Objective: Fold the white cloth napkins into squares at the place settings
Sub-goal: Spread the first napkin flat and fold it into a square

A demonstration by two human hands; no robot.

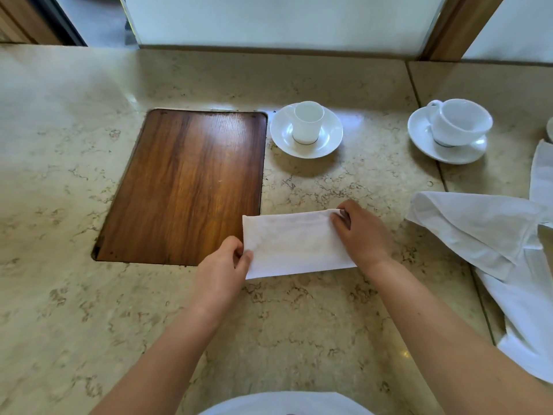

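A white cloth napkin [294, 245], folded into a long rectangle, lies flat on the marble counter [299, 319] just right of a wooden inset panel. My left hand [223, 269] pinches its near-left edge between thumb and fingers. My right hand [360, 233] grips its far-right corner, and its wrist covers the napkin's right end. Several unfolded white napkins [484, 232] lie in a loose heap at the right.
A dark wooden inset panel [185, 187] sits in the counter at the left of the napkin. Behind it stand a small white cup on a saucer [306, 130] and a larger cup on a saucer [452, 130]. A frosted pane and wooden frame rise at the back.
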